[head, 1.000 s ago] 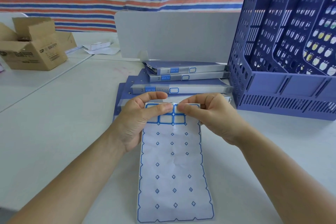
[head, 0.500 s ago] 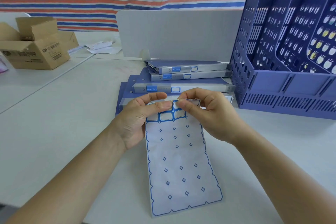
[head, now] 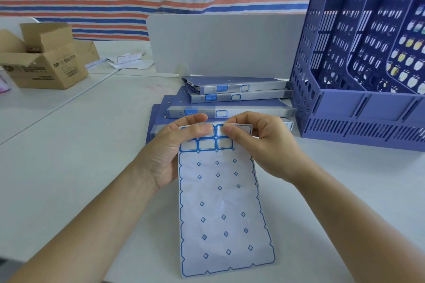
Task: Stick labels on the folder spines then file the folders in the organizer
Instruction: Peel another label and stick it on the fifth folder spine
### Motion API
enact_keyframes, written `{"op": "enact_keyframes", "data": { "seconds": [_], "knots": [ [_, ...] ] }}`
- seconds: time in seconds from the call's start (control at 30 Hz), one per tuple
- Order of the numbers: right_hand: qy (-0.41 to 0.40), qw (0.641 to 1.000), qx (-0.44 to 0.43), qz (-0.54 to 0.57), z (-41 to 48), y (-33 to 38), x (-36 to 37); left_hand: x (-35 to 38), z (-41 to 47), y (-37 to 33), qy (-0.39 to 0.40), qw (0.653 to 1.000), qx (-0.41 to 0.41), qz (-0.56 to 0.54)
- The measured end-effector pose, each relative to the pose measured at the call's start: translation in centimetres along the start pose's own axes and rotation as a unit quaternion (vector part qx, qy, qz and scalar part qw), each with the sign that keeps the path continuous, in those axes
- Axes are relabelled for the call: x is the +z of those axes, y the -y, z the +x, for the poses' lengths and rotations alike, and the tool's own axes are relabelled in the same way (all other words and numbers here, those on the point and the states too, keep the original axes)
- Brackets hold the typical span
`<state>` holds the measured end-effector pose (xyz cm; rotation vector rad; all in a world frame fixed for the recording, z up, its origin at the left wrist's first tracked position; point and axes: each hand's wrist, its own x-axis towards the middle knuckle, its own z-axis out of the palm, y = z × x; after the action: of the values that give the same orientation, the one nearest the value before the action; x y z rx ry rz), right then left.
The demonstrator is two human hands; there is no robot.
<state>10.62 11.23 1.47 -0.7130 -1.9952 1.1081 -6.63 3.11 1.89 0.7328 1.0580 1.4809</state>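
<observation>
while left fingers (head: 202, 130) pin the sheet (head: 220, 202), right fingers (head: 232, 132) pinch a label (head: 241, 128).

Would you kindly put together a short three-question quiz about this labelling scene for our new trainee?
1. True or false: the organizer already holds a folder.
2. Which hand peels the label off the label sheet? A) left B) right
3. Fill in: the folders lie ___ on the table.

Key: 1 false; 2 B, the right hand peels while the left hand holds the sheet; 3 stacked.
</observation>
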Motion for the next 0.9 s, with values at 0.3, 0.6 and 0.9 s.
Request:
{"op": "enact_keyframes", "data": {
  "seconds": [0.3,0.6,0.9],
  "knots": [
    [-0.008,1.0,0.005,-0.014,-0.1,-0.1,0.1,0.2,0.0,0.0,-0.01,0.999,0.018,0.045],
    [-0.022,0.998,-0.028,-0.051,-0.2,-0.3,0.8,0.0,0.3,0.3,-0.035,0.998,0.009,0.053],
    [-0.02,0.999,-0.03,-0.018,-0.4,-0.4,1.1,-0.1,0.4,0.5,-0.024,0.998,-0.021,0.047]
  ]
}}
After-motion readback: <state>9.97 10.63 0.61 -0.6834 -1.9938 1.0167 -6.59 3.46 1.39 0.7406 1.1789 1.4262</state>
